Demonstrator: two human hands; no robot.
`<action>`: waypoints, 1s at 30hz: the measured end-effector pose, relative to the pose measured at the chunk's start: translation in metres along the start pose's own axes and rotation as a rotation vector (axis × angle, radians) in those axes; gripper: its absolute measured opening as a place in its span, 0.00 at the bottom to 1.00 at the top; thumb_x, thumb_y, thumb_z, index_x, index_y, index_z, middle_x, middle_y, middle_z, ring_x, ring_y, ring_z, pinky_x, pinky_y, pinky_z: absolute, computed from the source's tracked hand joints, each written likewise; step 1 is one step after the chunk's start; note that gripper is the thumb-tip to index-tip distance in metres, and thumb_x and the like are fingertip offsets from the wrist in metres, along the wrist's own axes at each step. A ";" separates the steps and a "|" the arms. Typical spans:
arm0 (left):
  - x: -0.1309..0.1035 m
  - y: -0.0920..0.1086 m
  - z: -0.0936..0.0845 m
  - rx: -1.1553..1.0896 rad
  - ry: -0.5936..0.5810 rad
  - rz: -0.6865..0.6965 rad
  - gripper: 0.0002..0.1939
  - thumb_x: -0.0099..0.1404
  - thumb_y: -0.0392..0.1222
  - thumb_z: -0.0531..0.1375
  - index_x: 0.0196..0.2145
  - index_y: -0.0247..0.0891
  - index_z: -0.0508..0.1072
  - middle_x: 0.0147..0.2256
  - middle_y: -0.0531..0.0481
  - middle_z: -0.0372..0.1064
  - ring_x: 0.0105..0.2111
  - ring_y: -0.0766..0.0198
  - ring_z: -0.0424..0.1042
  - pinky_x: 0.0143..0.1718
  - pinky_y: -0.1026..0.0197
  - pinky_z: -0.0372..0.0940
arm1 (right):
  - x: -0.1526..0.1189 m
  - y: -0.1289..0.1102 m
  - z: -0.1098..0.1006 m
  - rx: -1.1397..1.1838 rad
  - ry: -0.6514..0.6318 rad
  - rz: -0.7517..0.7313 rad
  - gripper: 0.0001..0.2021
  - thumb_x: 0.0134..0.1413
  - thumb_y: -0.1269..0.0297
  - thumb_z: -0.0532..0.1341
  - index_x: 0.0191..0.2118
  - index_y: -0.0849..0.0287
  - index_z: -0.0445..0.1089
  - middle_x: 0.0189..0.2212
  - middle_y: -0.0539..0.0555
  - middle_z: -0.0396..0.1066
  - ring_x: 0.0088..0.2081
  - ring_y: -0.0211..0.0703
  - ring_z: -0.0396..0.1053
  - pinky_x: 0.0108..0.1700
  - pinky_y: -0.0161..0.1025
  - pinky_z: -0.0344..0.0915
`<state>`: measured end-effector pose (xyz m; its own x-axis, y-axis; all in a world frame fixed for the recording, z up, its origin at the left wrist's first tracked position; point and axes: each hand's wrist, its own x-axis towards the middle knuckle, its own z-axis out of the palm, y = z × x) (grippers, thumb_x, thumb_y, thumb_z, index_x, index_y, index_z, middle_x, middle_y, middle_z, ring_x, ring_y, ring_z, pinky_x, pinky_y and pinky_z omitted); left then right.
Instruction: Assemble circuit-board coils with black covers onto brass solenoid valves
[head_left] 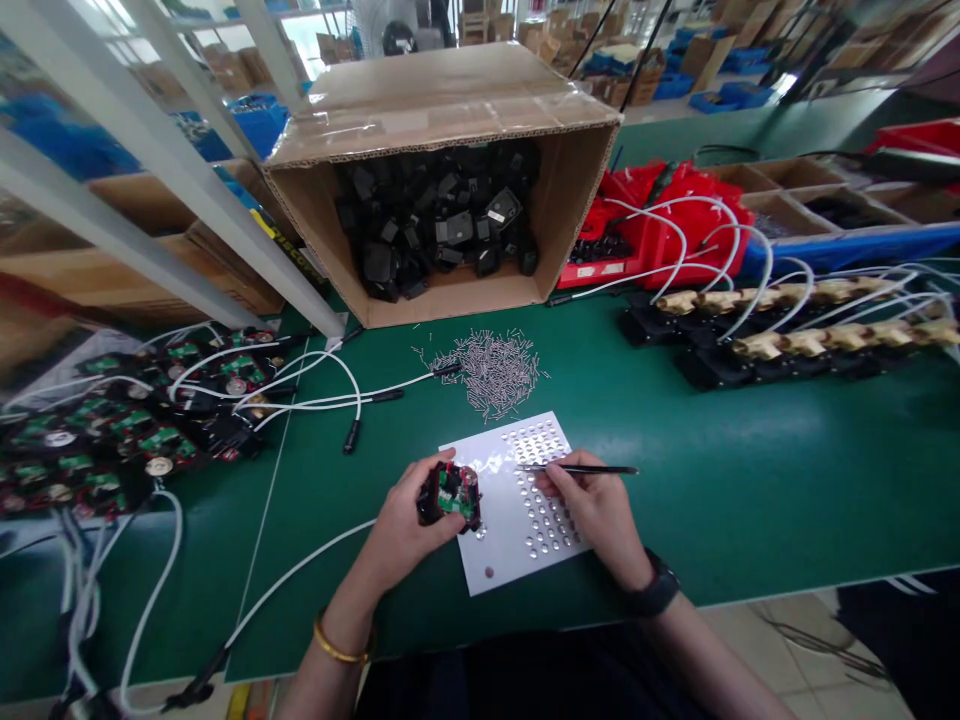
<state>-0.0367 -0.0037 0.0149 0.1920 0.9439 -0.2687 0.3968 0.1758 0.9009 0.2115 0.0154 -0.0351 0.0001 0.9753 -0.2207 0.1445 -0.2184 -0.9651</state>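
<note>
My left hand (409,525) is closed around a small black housing with a green circuit board (454,492) and red wires facing up. A white cable (300,570) runs off to the lower left from behind that hand. In my right hand (596,505) a pair of dark tweezers (600,469) is pinched, its tip over a white sheet (487,555). Rows of small round clear dots (544,520) cover the sheet's right part. The held housing is over the sheet's left edge.
A pile of small metal screws or pins (499,372) lies beyond the sheet. Behind it stands an open cardboard box (450,110) of black housings. Wired circuit-board units (97,440) crowd the left; black units with brass fittings (817,340) line the right, near a red bin (645,250).
</note>
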 end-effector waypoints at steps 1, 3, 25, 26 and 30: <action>0.000 -0.001 0.000 -0.008 -0.004 0.002 0.32 0.55 0.50 0.61 0.55 0.38 0.60 0.54 0.40 0.61 0.51 0.49 0.64 0.53 0.49 0.58 | 0.001 0.000 -0.001 0.006 -0.012 0.001 0.15 0.52 0.51 0.61 0.31 0.61 0.66 0.26 0.57 0.74 0.28 0.46 0.73 0.32 0.42 0.69; 0.001 -0.003 0.000 -0.019 -0.010 0.002 0.32 0.56 0.50 0.61 0.55 0.39 0.59 0.54 0.40 0.60 0.52 0.49 0.63 0.53 0.48 0.57 | 0.001 0.000 -0.002 0.013 -0.028 0.003 0.15 0.51 0.51 0.61 0.31 0.60 0.66 0.26 0.57 0.74 0.28 0.46 0.72 0.31 0.41 0.69; 0.009 -0.026 0.050 -0.267 0.398 0.323 0.29 0.51 0.38 0.67 0.50 0.42 0.61 0.54 0.43 0.55 0.56 0.52 0.57 0.59 0.47 0.50 | -0.009 -0.053 0.018 0.764 -0.186 0.250 0.10 0.44 0.60 0.68 0.29 0.58 0.68 0.30 0.55 0.76 0.35 0.42 0.74 0.41 0.37 0.69; 0.009 -0.027 0.050 -0.249 0.397 0.339 0.29 0.51 0.38 0.67 0.50 0.42 0.62 0.55 0.43 0.55 0.57 0.51 0.56 0.59 0.46 0.51 | -0.009 -0.058 0.024 0.769 -0.197 0.233 0.10 0.44 0.61 0.69 0.29 0.59 0.69 0.29 0.54 0.76 0.35 0.42 0.74 0.42 0.38 0.69; 0.007 -0.026 0.049 -0.215 0.393 0.365 0.29 0.51 0.37 0.67 0.49 0.42 0.64 0.56 0.43 0.54 0.57 0.50 0.56 0.58 0.46 0.52 | -0.009 -0.064 0.038 0.727 -0.189 0.168 0.09 0.43 0.62 0.69 0.28 0.59 0.70 0.30 0.53 0.75 0.34 0.39 0.72 0.42 0.36 0.67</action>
<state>-0.0013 -0.0151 -0.0274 -0.0821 0.9798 0.1825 0.1682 -0.1669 0.9715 0.1646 0.0191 0.0239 -0.2143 0.9195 -0.3295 -0.5295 -0.3929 -0.7519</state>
